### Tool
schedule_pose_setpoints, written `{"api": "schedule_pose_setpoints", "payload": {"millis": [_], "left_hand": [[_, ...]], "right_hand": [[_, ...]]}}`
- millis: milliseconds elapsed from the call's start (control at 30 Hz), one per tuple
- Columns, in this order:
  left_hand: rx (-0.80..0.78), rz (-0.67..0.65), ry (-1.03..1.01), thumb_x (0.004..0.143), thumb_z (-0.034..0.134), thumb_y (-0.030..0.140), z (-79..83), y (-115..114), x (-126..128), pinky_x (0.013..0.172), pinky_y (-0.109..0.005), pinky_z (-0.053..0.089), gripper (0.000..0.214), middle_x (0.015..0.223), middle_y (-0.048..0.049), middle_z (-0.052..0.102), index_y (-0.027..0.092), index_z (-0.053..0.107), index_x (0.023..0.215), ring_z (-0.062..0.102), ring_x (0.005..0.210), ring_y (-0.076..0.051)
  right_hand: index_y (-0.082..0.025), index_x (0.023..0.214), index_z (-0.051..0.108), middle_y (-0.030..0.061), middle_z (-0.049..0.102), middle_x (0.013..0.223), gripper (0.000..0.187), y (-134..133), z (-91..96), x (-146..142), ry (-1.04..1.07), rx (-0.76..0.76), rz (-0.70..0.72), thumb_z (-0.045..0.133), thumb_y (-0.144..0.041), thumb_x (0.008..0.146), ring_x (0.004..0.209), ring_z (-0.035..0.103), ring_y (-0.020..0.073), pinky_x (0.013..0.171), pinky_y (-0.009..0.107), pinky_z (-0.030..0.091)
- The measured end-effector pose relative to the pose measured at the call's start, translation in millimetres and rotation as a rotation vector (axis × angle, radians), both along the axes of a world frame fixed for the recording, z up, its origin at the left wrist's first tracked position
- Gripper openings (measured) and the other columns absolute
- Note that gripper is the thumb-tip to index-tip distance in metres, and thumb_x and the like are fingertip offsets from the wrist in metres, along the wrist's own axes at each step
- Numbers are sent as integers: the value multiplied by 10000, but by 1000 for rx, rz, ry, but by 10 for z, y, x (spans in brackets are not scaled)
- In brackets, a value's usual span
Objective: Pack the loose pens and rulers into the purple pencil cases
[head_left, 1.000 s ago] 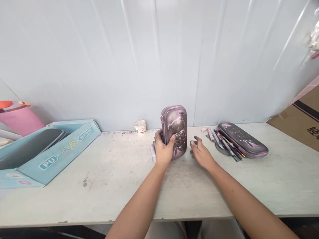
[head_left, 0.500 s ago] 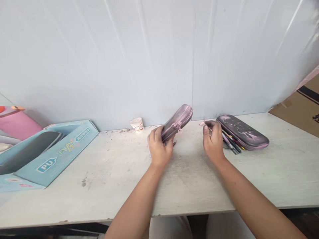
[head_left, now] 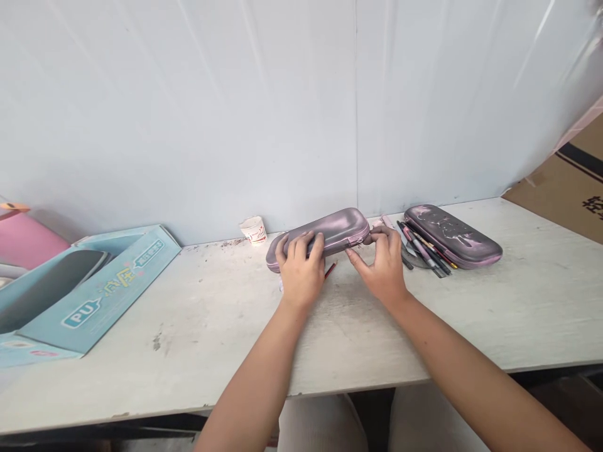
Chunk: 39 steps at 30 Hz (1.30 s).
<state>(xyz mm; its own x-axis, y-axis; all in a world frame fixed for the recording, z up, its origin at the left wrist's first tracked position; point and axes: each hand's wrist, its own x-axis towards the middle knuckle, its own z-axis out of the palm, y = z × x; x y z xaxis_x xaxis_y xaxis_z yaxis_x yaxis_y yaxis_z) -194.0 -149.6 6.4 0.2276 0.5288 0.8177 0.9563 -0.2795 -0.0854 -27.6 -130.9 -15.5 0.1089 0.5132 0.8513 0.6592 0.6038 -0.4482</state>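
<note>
A mauve-pink hard-shell pencil case (head_left: 330, 231) lies lengthwise on the table, its long side toward me. My left hand (head_left: 300, 263) grips its left half from above, fingers over the top. My right hand (head_left: 380, 263) pinches its right end, where a zip pull shows. A thin red pencil (head_left: 330, 270) lies just below the case, between my hands. To the right stands a second, matching pencil case (head_left: 452, 237), closed, with several pens and pencils (head_left: 423, 252) piled against its near side. My right fingertips are close to that pile.
The worn white table (head_left: 188, 351) has a front edge near me and meets a pale plastic-covered wall at the back. A small paper cup (head_left: 253, 230) stands by the wall. A light blue open box (head_left: 106, 301) sits at left, a cardboard box (head_left: 565, 182) at right.
The pencil case has swung from upright to lying lengthwise. My right hand has moved from the pens onto its right end. The view has tilted slightly.
</note>
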Motion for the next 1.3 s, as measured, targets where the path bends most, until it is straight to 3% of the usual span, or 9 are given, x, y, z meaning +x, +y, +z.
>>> {"api": "schedule_pose_setpoints", "payload": {"millis": [200,400,533,767,900,1100,1300], "left_hand": [[-29,-37,-44,785,484,123,-13,1,-5,1051,-499,187,406,1133,-107,603,231,552,1171,529,1092,-247],[-55,-57,-32,780,479,99,-43,2,-13,1066,-516,158,428,1154,-104,597,246,554,1175,510,1126,-249],[-83,-100,-82,776,487,86,-56,2,6,1074,-511,138,435,1167,-99,593,258,558,1170,494,1149,-251],[-69,-55,-98,787,480,113,-27,4,-16,1064,-511,121,420,1156,-81,601,258,548,1175,509,1115,-245],[-66,-38,-129,782,491,125,-15,12,-51,1056,-511,111,419,1145,-59,611,270,546,1172,506,1096,-245],[-82,-30,-151,755,502,104,2,0,-90,1041,-536,73,450,1140,-48,614,279,538,1169,487,1092,-252],[-156,-205,-279,750,523,135,80,-83,-50,1060,-518,100,429,1132,-43,603,265,521,1159,480,1102,-227]], "right_hand": [[-208,848,531,101,479,1000,119,-17,2,13,-58,-24,-33,491,-319,829,1010,469,245,861,438,387],[-212,761,560,96,497,1007,41,-12,32,41,-101,-33,-125,522,-217,746,1048,460,277,911,476,332],[-206,713,547,93,478,969,39,14,42,94,-79,-45,-158,514,-185,716,1017,452,270,879,446,361],[-202,734,546,76,443,985,29,52,45,130,-101,6,27,528,-191,714,1001,468,234,966,463,310],[-218,737,562,68,422,1019,61,97,99,152,-121,6,79,540,-175,699,1058,437,252,941,485,324],[-213,709,576,65,381,1022,32,177,128,258,-21,-52,99,545,-206,704,1110,400,254,948,459,336],[-207,740,585,62,440,1035,147,290,43,444,297,-248,115,512,-334,738,1060,458,211,923,395,365]]}}
